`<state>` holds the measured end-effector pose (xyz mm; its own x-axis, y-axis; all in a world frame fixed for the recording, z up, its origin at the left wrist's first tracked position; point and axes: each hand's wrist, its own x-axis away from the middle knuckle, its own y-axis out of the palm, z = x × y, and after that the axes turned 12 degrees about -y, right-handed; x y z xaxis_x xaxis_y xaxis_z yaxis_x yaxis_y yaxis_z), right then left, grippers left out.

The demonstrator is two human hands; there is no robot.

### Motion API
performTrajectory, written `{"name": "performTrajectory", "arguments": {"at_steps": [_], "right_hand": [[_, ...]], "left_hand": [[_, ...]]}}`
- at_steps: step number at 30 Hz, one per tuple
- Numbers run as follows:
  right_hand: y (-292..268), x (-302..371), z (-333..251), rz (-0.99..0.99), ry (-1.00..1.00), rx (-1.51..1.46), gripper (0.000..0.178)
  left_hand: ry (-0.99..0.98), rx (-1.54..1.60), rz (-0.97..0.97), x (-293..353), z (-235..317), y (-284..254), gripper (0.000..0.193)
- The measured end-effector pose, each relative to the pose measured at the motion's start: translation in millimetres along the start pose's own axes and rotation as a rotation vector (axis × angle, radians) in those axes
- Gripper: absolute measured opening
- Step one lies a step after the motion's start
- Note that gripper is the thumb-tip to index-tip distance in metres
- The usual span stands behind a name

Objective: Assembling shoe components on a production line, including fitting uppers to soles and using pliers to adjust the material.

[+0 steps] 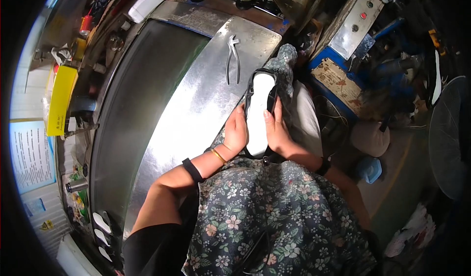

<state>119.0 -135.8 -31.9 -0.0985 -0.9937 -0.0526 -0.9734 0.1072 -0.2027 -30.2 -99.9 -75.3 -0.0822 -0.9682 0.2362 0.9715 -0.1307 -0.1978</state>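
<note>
1. The yellow panel [62, 99] at the far left carries small dark lettering near its bottom edge, too small to make out.
2. The white poster [32, 153] below it is filled with lines of print, blurred; a yellow warning label [46, 225] sits on the wall beneath.
3. The shiny metal surface [181, 109] stretches left of the hands, its long edge curving beside a dark belt [132, 104]. Pliers [233, 60] lie near its far end, beyond the left hand [235, 133].
4. On the right, the blue-edged machine [338, 84] stands apart from the right hand [278, 134].
5. The black shoe [260, 111] with a white insole is above the lap, between both hands.
6. The left fingers grip its left side; the right thumb presses the insole, fingers along the right side. Contact underneath is hidden.
</note>
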Motion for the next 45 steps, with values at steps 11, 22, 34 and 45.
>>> {"name": "performTrajectory", "arguments": {"at_steps": [11, 22, 34, 45], "right_hand": [[-25, -132, -14, 0.011, -0.081, 0.639, 0.034], [-37, -134, 11, 0.019, 0.024, -0.530, 0.043], [-323, -158, -35, 0.003, -0.281, 0.625, 0.030], [-610, -83, -21, 0.770, -0.041, 1.243, 0.068]], "left_hand": [[-0.116, -0.408, -0.183, -119, 96, 26, 0.052], [-0.478, 0.140, -0.644, 14, 76, -38, 0.089], [-0.319, 0.003, -0.330, -30, 100, -107, 0.080], [0.251, -1.138, 0.063, 42, 24, -89, 0.052]]}}
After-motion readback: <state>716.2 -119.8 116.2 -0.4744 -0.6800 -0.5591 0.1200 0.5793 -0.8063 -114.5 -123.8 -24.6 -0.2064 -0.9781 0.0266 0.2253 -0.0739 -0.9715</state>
